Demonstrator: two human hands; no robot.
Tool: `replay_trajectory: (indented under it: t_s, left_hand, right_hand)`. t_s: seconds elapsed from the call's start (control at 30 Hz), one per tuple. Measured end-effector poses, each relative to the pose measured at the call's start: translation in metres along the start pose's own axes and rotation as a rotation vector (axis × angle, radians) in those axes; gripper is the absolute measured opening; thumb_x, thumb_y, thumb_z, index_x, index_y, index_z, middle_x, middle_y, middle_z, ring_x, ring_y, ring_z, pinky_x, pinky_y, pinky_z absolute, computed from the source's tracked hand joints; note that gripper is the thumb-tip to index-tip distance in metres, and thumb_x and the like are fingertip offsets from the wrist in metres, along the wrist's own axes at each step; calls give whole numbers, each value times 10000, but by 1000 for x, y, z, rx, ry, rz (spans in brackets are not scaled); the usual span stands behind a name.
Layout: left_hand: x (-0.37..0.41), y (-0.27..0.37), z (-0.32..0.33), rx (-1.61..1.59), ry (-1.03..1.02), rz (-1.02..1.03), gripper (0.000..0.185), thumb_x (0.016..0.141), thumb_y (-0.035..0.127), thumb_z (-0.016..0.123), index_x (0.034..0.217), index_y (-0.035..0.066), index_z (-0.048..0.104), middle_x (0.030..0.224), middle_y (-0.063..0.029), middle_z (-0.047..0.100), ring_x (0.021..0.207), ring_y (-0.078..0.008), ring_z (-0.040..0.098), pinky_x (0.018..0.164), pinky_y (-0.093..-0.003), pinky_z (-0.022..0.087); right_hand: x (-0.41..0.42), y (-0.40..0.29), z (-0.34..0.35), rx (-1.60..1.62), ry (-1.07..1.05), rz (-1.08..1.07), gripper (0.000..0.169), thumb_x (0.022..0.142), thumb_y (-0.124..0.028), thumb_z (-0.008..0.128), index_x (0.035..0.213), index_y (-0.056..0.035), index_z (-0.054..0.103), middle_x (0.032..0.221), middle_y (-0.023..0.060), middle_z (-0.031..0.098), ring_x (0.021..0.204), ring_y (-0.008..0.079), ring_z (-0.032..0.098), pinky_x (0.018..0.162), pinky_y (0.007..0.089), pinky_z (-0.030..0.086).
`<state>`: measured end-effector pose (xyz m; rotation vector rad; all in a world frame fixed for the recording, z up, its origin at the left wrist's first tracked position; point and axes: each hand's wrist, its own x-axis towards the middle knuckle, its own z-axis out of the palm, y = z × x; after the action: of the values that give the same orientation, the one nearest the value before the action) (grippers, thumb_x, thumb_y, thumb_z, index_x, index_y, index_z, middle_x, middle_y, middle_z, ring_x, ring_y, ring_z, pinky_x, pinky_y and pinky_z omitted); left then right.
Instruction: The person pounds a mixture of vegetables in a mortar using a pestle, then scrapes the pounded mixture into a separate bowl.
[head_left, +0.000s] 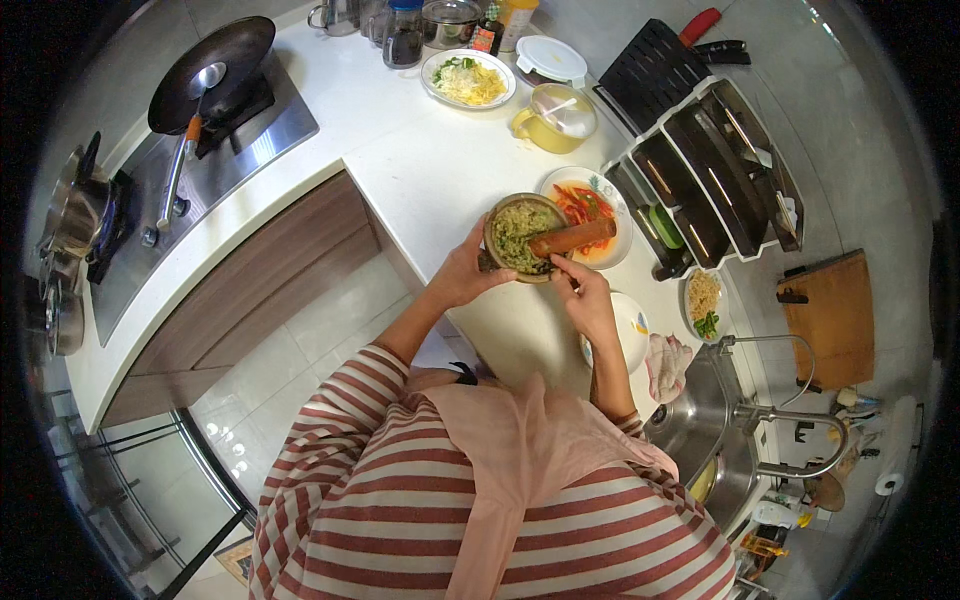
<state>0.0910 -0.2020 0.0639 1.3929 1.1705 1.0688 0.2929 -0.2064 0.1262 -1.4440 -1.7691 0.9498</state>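
My left hand (469, 270) grips the left rim of a round mortar (491, 247) above the white counter. Inside the mortar is a mashed green mixture (517, 229). A wooden pestle (581, 235) leans in it, its thick end resting out over the right rim. My right hand (586, 292) is at the mortar's lower right edge, fingertips at the rim just below the pestle; whether they grip a dark piece there is unclear. Just behind the mortar, partly covered, lies a plate of sliced red peppers (585, 202) in orange liquid.
A wok (244, 52) with a ladle sits on the stove (292, 112) at the left. Farther back stand a plate of chopped garnishes (469, 79) and a yellow lidded bowl (544, 135). A knife rack (652, 67), a cloth (667, 367) and the sink (697, 397) are at the right.
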Motion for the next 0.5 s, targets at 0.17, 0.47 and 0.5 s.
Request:
replay_trajectory:
  t_s: [0.17,0.47,0.5]
  left_hand:
    - [-1,-6,2,34,15,94,968,686,322,718,1357,8,95,1184,-203,487,1089,-303,496,928,-353,389]
    - [0,3,-1,15,-22,39,973,681,330,718,1360,21,93,1202,-200,473,1103,-305,483,934,-353,384]
    - [0,4,0,17,-17,49,975,680,331,719,1361,24,92,1201,-201,474,1101,-305,484,933,-353,385]
  right_hand:
    - [10,-13,-18,-75,146,-4,198,826,-111,558,978,-3,625,773,37,607,740,81,523,665,222,415]
    - [86,-22,8,734,248,-104,233,860,-110,507,1051,18,545,649,11,516,571,91,473,553,228,400]
    - [90,-28,10,722,170,-106,212,869,-113,492,1022,18,558,610,4,492,533,84,445,520,225,381]
